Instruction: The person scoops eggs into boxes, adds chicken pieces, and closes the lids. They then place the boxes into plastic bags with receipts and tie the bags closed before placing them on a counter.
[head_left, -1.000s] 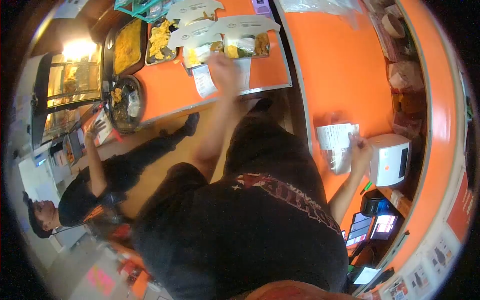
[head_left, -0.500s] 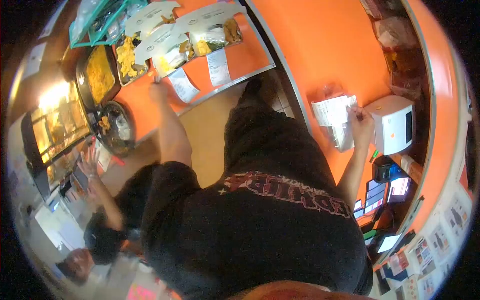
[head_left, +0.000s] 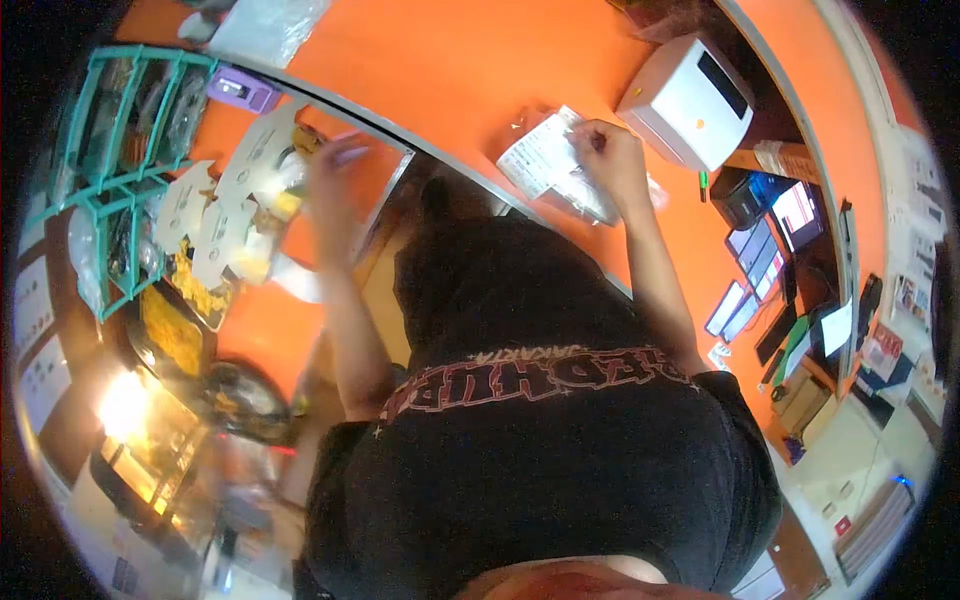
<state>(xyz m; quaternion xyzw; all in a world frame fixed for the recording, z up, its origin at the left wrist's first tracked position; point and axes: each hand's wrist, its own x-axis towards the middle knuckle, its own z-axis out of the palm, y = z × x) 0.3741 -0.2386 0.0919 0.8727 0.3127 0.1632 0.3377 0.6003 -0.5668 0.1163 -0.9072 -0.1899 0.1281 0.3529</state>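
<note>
My right hand (head_left: pixel 610 158) is closed in a pinch at the edge of a printed receipt (head_left: pixel 540 155), which lies over a clear plastic packet (head_left: pixel 590 198) on the orange counter. My left hand (head_left: pixel 332 175) is smeared by motion beside the open food boxes, with a pale blurred strip at its fingertips; I cannot tell whether it is gripped. White printed lids (head_left: pixel 222 240) stand up from the boxes, with yellow food and fried pieces visible inside. Another white slip (head_left: pixel 297 278) lies in front of them, close to my left forearm.
A white label printer (head_left: pixel 690 105) stands right of my right hand, with screens (head_left: pixel 755 250) beyond. Teal racks (head_left: pixel 120 150), a purple device (head_left: pixel 243 90) and a tray of yellow food (head_left: pixel 170 330) are at left. A co-worker's blurred arm (head_left: pixel 290 520) shows near the lit warmer (head_left: pixel 150 450).
The view has swung to the right. My left hand has moved from the front of the food boxes toward the slip nearer the counter's end. My right hand stays at the receipt on the packet.
</note>
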